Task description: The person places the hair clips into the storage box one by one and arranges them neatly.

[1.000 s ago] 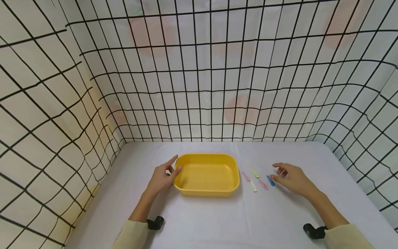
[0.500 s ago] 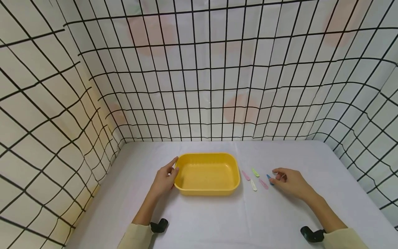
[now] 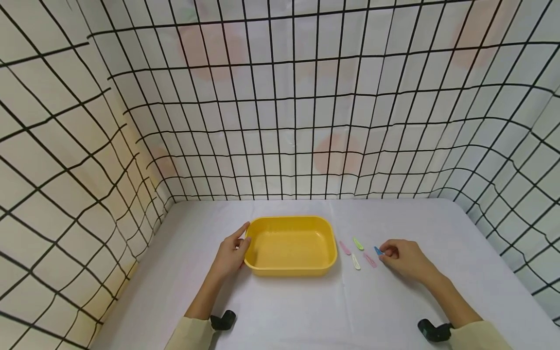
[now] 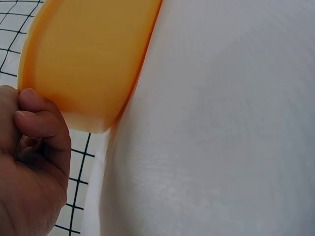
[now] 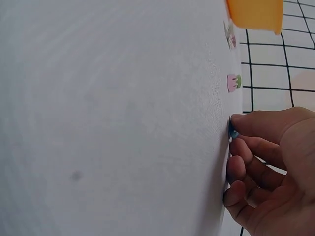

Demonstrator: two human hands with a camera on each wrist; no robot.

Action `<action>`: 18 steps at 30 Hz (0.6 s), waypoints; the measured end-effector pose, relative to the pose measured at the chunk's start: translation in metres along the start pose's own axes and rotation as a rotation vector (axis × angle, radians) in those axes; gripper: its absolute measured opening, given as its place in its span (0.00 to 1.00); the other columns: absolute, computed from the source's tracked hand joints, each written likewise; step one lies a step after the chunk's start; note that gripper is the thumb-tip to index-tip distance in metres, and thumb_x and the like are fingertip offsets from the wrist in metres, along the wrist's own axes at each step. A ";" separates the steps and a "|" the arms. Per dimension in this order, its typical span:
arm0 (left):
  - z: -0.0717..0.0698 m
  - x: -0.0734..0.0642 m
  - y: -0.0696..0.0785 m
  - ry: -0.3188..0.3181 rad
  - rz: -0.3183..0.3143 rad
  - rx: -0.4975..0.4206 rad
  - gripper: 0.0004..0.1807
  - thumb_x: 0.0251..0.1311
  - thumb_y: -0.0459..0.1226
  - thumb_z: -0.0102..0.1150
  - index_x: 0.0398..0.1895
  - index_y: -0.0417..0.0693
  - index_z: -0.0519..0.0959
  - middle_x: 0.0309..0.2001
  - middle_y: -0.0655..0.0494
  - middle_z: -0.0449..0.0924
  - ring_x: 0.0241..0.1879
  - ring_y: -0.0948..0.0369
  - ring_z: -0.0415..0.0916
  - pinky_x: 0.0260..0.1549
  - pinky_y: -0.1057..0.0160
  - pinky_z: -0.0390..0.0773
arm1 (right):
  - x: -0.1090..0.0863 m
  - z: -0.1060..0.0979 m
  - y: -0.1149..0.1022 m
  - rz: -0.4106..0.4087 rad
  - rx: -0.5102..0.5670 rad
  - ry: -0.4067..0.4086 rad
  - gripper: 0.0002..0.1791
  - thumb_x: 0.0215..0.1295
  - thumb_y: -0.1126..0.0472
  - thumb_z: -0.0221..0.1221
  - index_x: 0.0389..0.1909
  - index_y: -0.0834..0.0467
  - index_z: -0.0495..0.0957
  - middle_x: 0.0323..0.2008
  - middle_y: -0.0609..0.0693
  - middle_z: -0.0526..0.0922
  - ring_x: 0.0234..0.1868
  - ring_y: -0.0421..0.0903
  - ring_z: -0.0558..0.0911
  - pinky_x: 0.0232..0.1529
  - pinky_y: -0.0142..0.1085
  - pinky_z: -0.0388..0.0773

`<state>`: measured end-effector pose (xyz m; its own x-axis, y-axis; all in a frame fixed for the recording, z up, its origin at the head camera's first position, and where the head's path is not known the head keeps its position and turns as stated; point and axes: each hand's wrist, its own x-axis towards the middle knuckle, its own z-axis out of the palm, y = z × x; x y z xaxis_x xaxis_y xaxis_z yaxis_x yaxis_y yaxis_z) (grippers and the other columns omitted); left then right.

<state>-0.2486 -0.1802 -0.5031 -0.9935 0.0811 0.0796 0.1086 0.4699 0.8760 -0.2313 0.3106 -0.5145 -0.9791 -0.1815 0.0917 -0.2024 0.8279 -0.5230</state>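
My left hand [image 3: 229, 253] grips the left rim of a yellow plastic tray [image 3: 290, 272], thumb over the edge and fingers along the outer side. To the right of the tray, my right hand [image 3: 408, 260] pinches a blue snap hair clip [image 3: 377, 251] between thumb and forefinger, low at the white cloth. The right wrist view shows the blue clip [image 5: 233, 130] mostly covered by the fingertips. Between tray and right hand lie a green hair clip [image 3: 358, 243], a white hair clip [image 3: 356, 262], a left pink hair clip [image 3: 344, 248] and another pink hair clip [image 3: 370, 260].
A white cloth [image 3: 280, 311] covers the table. Black wire grid [image 3: 295, 129] over white sheeting stands behind and along both sides. Each wrist wears a small black camera, the left camera [image 3: 223, 320] and the right camera [image 3: 434, 330].
My right hand has come down to the blue hair clip, and its thumb and forefinger have closed on it. The left thumb has moved down onto the tray's rim; the tray stays in place.
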 end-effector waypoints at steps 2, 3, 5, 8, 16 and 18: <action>0.000 0.000 0.000 -0.002 -0.012 0.000 0.30 0.76 0.41 0.54 0.79 0.54 0.65 0.23 0.52 0.73 0.12 0.59 0.67 0.13 0.67 0.71 | 0.000 0.001 -0.001 0.006 -0.004 -0.007 0.10 0.63 0.61 0.67 0.42 0.61 0.85 0.28 0.44 0.78 0.30 0.40 0.72 0.30 0.29 0.69; 0.000 0.000 0.000 -0.002 -0.019 0.000 0.30 0.76 0.41 0.54 0.79 0.55 0.65 0.23 0.52 0.73 0.12 0.59 0.68 0.14 0.67 0.71 | 0.000 0.000 -0.002 0.008 -0.005 -0.011 0.10 0.63 0.61 0.67 0.42 0.61 0.84 0.28 0.44 0.78 0.30 0.41 0.72 0.30 0.29 0.69; 0.001 0.001 0.000 0.000 -0.032 -0.001 0.29 0.76 0.42 0.54 0.79 0.57 0.66 0.24 0.51 0.74 0.12 0.59 0.68 0.14 0.68 0.72 | 0.001 0.000 -0.003 0.014 -0.003 -0.018 0.09 0.63 0.61 0.67 0.41 0.62 0.84 0.27 0.44 0.78 0.30 0.41 0.72 0.30 0.29 0.69; 0.001 0.002 -0.001 0.001 -0.036 -0.010 0.29 0.75 0.41 0.54 0.78 0.58 0.66 0.24 0.50 0.74 0.12 0.58 0.67 0.14 0.68 0.72 | 0.001 -0.001 -0.005 0.023 0.001 -0.029 0.09 0.63 0.61 0.66 0.40 0.62 0.84 0.27 0.45 0.78 0.30 0.42 0.73 0.30 0.30 0.69; 0.001 0.005 -0.003 -0.009 -0.045 -0.039 0.30 0.75 0.41 0.54 0.78 0.61 0.66 0.23 0.53 0.72 0.12 0.59 0.65 0.13 0.67 0.69 | 0.005 -0.004 -0.005 0.028 -0.001 -0.045 0.07 0.61 0.61 0.67 0.37 0.61 0.84 0.26 0.45 0.79 0.30 0.42 0.73 0.30 0.30 0.70; 0.002 0.006 -0.003 -0.008 -0.045 -0.044 0.29 0.74 0.41 0.54 0.78 0.62 0.66 0.22 0.53 0.71 0.12 0.59 0.65 0.13 0.68 0.69 | 0.006 -0.005 -0.005 0.024 0.000 -0.048 0.08 0.60 0.61 0.67 0.37 0.61 0.84 0.27 0.45 0.79 0.30 0.42 0.73 0.30 0.31 0.70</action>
<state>-0.2546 -0.1794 -0.5059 -0.9971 0.0673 0.0358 0.0616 0.4346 0.8985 -0.2363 0.3079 -0.5071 -0.9816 -0.1871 0.0384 -0.1792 0.8324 -0.5244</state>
